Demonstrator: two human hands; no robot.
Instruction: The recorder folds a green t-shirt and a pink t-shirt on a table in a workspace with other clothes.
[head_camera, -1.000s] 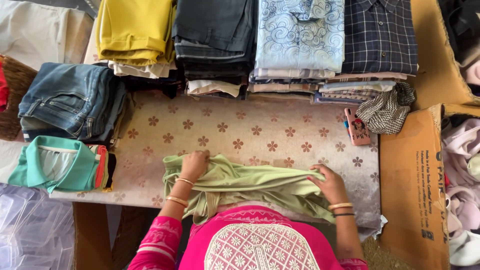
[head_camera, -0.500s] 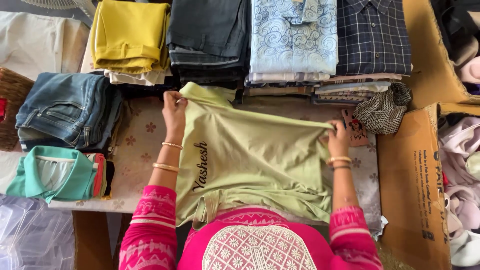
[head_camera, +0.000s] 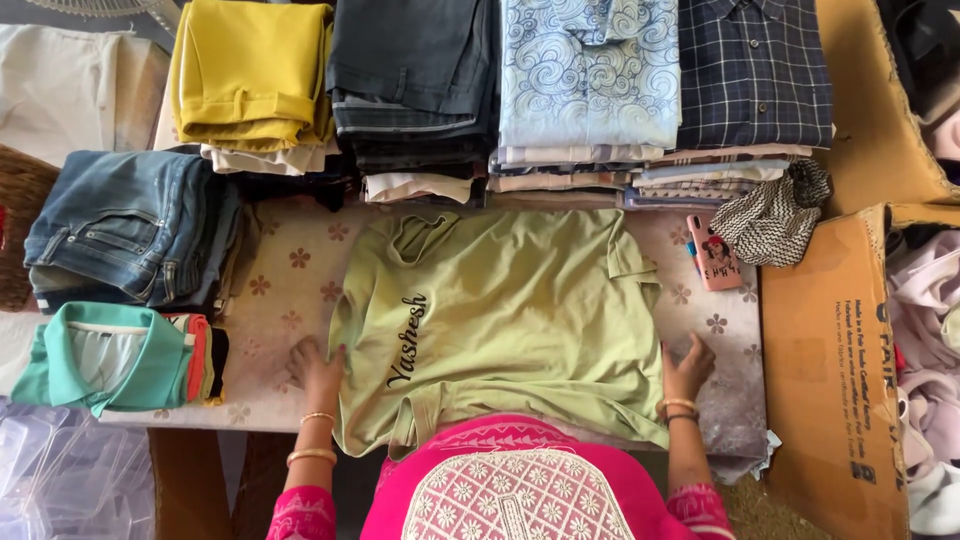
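Note:
A light green T-shirt (head_camera: 520, 310) with dark lettering lies spread flat on the floral-patterned table (head_camera: 285, 290), its collar toward the left. My left hand (head_camera: 318, 368) rests on the table at the shirt's lower left edge, fingers touching the fabric. My right hand (head_camera: 688, 368) lies flat beside the shirt's lower right edge, fingers apart. Whether either hand pinches the cloth is not visible.
Stacks of folded clothes line the far edge: yellow (head_camera: 250, 70), dark grey (head_camera: 415, 80), blue patterned (head_camera: 590, 75), navy checked (head_camera: 755, 75). Folded jeans (head_camera: 130, 225) and a teal polo (head_camera: 105, 355) sit left. A pink phone (head_camera: 713, 255) and cardboard box (head_camera: 830, 350) are right.
The shirt went from bunched near my body to held up, then laid flat. Both hands moved from its far edge back to its near corners.

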